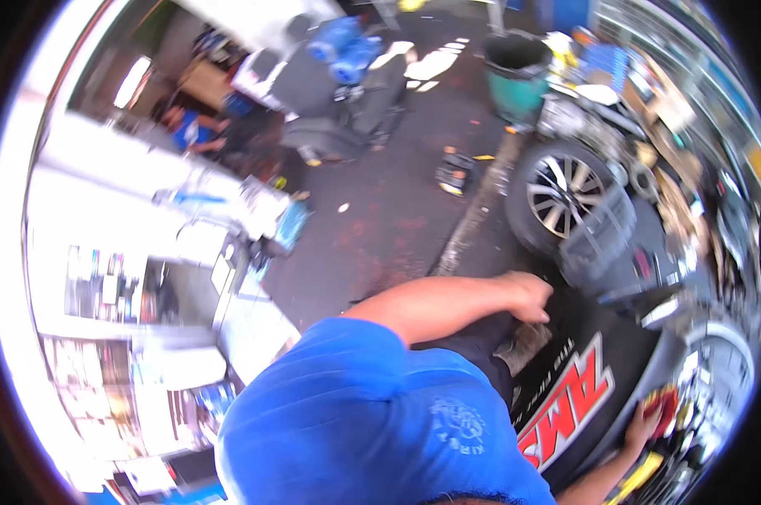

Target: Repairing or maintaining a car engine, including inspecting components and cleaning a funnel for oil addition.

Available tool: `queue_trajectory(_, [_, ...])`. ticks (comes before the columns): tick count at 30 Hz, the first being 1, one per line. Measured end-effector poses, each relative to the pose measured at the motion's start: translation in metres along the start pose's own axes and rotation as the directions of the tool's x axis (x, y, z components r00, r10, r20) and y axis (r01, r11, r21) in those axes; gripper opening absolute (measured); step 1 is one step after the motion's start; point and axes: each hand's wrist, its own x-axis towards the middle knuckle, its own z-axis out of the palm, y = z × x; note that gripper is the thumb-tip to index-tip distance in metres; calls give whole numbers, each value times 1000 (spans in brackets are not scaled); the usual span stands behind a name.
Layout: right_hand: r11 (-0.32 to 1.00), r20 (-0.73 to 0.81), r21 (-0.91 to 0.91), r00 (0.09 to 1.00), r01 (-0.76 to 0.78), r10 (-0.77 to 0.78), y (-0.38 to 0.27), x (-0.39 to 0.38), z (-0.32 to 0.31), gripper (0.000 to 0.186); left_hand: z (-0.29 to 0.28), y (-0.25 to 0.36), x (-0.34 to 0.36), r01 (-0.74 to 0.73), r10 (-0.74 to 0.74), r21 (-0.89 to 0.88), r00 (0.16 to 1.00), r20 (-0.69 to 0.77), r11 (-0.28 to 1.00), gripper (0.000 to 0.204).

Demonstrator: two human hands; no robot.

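Note:
My left arm reaches across the middle, with my left hand (527, 296) loosely curved, fingers apart and seemingly empty, over the edge of a black panel or cover (624, 353) with large red-and-white lettering. My right hand (645, 419) is at the lower right, beside that cover, with its fingers wrapped on a red and yellow cloth (665, 408). My blue-sleeved shoulder fills the lower middle. Silvery metal parts (708, 379), too distorted to make out, lie beyond my right hand.
A wheel (536, 210), clear plastic crate (599, 240) and piled parts crowd the right. Behind are a green bin (515, 93), a dark scooter (338, 118) with blue jugs and a small dark object (454, 172) on the floor (372, 236). A co-worker (191, 130) is upper left; a white counter (254, 324) is left.

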Motion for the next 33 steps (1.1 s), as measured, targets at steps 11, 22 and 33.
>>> queue_trajectory(11, [999,-43,-19,998,51,-52,26,19,27,74,33,74,31,-223,221,2,967,127,975,58])
queue_trajectory(22, [993,1,-102,998,-67,68,-60,-10,-20,75,6,-17,150,-429,386,145,887,253,891,64])
queue_trajectory(33, [952,-884,248,444,181,146,-377,-64,-78,29,-135,-208,197,-719,565,-223,667,-486,658,19])
